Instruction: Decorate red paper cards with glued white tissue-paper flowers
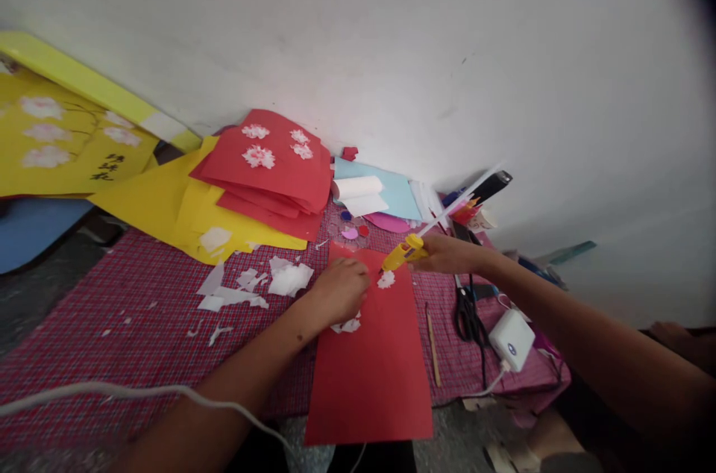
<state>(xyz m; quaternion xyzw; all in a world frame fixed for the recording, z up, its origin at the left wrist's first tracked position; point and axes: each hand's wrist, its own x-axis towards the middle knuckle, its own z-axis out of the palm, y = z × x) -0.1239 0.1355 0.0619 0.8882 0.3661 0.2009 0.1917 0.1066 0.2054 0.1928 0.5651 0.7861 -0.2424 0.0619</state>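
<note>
My right hand (pixel 444 254) grips a yellow glue gun (pixel 400 253), a long pale glue stick (pixel 456 201) rising from its back. The nozzle points down at the red paper sheet (pixel 372 383), close beside a small white paper flower (pixel 385 279). My left hand (pixel 342 288) rests over the upper left of that sheet with its fingers curled in; whatever they may hold is hidden. Just below it, partly covered by the hand, lies another white flower (pixel 347 324).
Torn white paper (pixel 288 277) lies left of the sheet. Behind are stacked red cards (pixel 262 182) with flowers, yellow paper (pixel 162 189) and a paper roll (pixel 358 187). Scissors (pixel 465 312), a thin wooden stick (pixel 433 346) and a white adapter (pixel 512 339) lie right. A white cable (pixel 139 389) crosses my left arm.
</note>
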